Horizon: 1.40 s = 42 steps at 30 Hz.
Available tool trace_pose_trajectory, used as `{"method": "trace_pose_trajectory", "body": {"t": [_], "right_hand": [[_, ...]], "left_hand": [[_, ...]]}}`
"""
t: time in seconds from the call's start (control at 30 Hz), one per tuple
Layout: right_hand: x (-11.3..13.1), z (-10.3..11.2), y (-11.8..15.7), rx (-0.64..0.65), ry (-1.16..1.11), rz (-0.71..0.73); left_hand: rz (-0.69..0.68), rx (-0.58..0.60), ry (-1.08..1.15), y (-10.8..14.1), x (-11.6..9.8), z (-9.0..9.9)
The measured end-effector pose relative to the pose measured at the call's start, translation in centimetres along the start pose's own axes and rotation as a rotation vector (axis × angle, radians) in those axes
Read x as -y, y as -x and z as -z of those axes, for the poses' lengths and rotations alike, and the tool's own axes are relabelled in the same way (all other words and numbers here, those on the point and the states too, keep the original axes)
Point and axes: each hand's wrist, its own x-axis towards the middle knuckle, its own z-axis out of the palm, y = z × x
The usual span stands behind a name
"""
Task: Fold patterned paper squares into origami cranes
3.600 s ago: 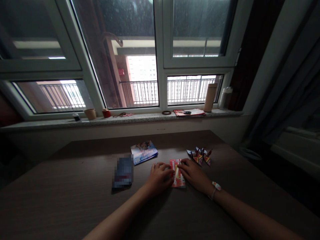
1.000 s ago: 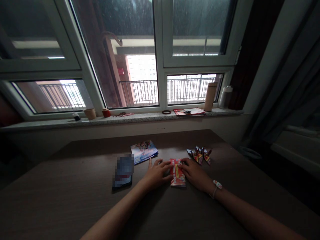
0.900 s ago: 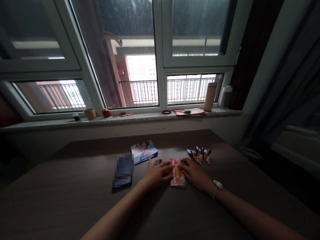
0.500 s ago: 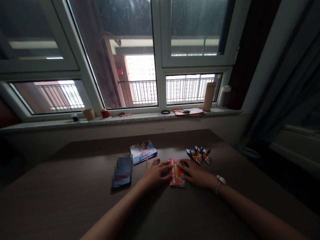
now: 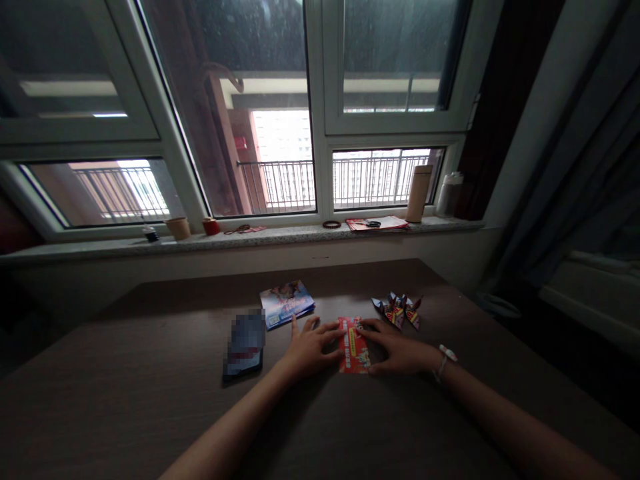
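A small red printed paper with a yellow label and pictures lies flat on the brown table. My left hand holds its left edge down with thumb and fingertips. On the opposite side, my right hand has its fingertips on the upper right part and its thumb at the lower right corner. Whether either thumb reaches under the paper cannot be seen. Just beyond the right hand stand several folded paper pieces with pointed tips. A stack of blue printed papers rests beyond the left hand.
A dark phone-like object, partly blurred out, lies left of my left hand. Behind the table, the stone windowsill bears a paper cup, a red spool-like item, scissors on papers, a tan bottle and a white bottle.
My right thumb has shifted down toward the paper's lower right corner, and the right wrist has moved slightly right. The red paper looks flatter at its lower edge. My left hand keeps its place.
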Motion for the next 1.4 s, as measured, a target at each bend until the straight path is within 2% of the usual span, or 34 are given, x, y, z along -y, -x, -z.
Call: {"method": "trace_pose_trajectory", "body": {"t": [0.27,0.6,0.9,1.4], "right_hand": [[0.1,-0.2,0.3,-0.025,-0.040,-0.018],[1.3,-1.1,0.2,-0.156,-0.004,0.020],[1.0,-1.4,-0.3,-0.252,-0.141,0.032],[1.4,-1.3,-0.3,-0.267,-0.083,0.025]], "left_hand": [[-0.008,-0.006,0.002,0.1,-0.3,0.2],[-0.020,-0.031,-0.013,1.5,-0.4,1.1],[0.016,-0.045,-0.040,1.8,-1.0,0.8],[0.064,-0.036,-0.058,1.8,-1.0,0.8]]}}
